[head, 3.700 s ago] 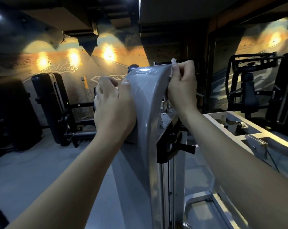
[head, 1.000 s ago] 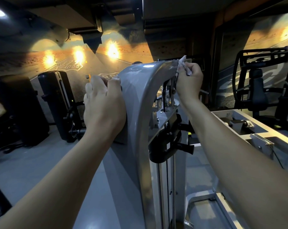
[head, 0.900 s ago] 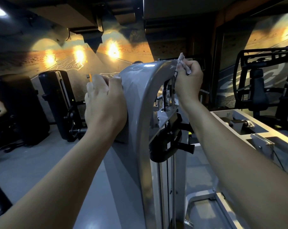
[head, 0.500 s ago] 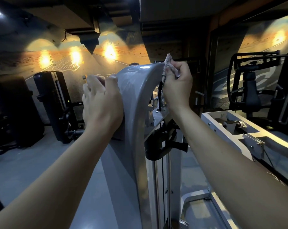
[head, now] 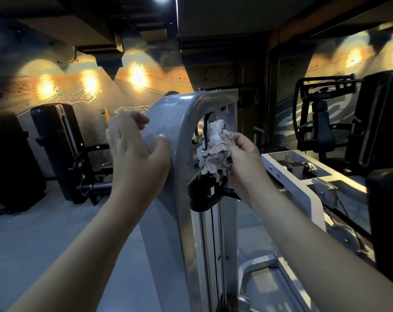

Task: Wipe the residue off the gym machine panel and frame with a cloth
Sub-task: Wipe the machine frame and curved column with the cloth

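Note:
The gym machine's curved grey panel (head: pixel 179 136) rises in the middle of the head view, with the silver frame (head: pixel 231 113) and a black cable just behind it. My right hand (head: pixel 244 158) grips a crumpled pinkish-white cloth (head: pixel 215 149) and holds it against the inner parts of the frame, right of the panel's edge and above a black bracket (head: pixel 204 194). My left hand (head: pixel 134 152) is blurred; it lies on the panel's left face with the thumb on the front edge and the fingers bent.
A white machine frame (head: pixel 303 176) with bolts and a pulley stands close on the right. Black padded machines (head: pixel 62 149) line the left side, and another black machine (head: pixel 321 122) stands at the back right. Grey floor (head: pixel 44 244) stretches out on the left.
My right hand has come down from the panel's top edge to the inside of the frame, and the cloth hangs more loosely. My left hand has slid a little lower on the panel.

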`<state>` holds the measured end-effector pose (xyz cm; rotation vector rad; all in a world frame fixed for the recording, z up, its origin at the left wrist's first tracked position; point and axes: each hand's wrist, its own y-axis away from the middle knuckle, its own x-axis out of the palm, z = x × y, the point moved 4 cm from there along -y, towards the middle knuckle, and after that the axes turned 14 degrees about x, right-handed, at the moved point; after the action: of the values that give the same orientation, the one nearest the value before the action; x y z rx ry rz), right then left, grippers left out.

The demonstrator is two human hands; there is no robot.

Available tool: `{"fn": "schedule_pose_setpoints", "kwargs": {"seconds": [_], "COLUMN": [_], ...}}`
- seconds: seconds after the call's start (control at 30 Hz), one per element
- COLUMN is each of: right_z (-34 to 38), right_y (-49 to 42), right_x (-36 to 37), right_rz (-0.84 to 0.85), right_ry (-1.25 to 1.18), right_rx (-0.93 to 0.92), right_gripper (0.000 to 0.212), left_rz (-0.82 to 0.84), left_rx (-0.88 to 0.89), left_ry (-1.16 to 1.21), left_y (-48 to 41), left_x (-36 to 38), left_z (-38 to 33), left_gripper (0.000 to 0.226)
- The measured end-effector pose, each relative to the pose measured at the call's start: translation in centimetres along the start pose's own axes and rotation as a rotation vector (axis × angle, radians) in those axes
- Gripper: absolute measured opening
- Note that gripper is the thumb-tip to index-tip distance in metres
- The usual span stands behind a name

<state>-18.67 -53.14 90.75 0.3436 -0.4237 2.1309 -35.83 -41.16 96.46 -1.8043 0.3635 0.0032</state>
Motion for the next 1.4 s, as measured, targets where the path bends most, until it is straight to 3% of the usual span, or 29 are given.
{"fn": "schedule_pose_setpoints", "kwargs": {"seconds": [0.07, 0.23, 0.33, 0.43, 0.5, 0.6, 0.77, 1.0, 1.1, 1.2, 1.27, 1.4], "right_z": [-0.4, 0.0, -0.1, -0.3, -0.7, -2.2, -5.9, -11.6, -16.0, -22.9, -28.0, -36.7], "right_y": [0.5, 2.4, 4.2, 6.0, 6.9, 7.8, 9.5, 14.6, 16.2, 16.3, 16.0, 15.1], "right_x": [-0.6, 0.2, 1.2, 1.8, 1.9, 1.9, 2.0, 6.9, 11.1, 15.2, 17.3, 19.3], "right_rz": [-0.004, 0.055, 0.153, 0.224, 0.248, 0.242, 0.165, 0.056, -0.007, -0.063, -0.093, -0.194], "right_ry": [0.001, -0.003, -0.046, -0.020, 0.052, 0.207, 0.359, 0.513, 0.589, 0.613, 0.639, 0.474], "right_rx": [0.034, 0.077, 0.077, 0.089, 0.063, 0.003, -0.056, -0.035, -0.003, 0.119, 0.248, 0.525], "right_gripper": [0.016, 0.014, 0.008, 0.013, 0.020, 0.013, 0.006, 0.011, 0.018, 0.016, 0.014, 0.016], "left_rz": [0.097, 0.235, 0.348, 0.442, 0.460, 0.433, 0.448, 0.473, 0.450, 0.399, 0.381, 0.589], "left_rx": [0.123, 0.176, 0.184, 0.036, -0.124, -0.319, -0.481, -0.596, -0.748, -0.981, -1.096, -1.048], "left_ry": [-0.016, 0.012, 0.036, 0.069, 0.172, 0.348, 0.473, 0.819, 1.015, 1.103, 1.041, 0.831], "left_y": [1.6, 3.1, 3.9, 5.0, 5.9, 7.3, 10.8, 16.2, 19.8, 24.0, 27.0, 31.2], "left_x": [0.0, -0.5, -0.9, -1.3, -1.2, -1.2, -2.5, -8.0, -11.0, -13.9, -15.8, -18.9], "left_z": [-0.5, -2.9, -3.6, -3.9, -3.3, -1.9, 0.9, 10.2, 15.6, 21.7, 25.6, 31.6], "left_gripper": [0.023, 0.013, 0.028, 0.057, 0.063, 0.045, 0.012, 0.013, 0.014, 0.015, 0.014, 0.018]}}
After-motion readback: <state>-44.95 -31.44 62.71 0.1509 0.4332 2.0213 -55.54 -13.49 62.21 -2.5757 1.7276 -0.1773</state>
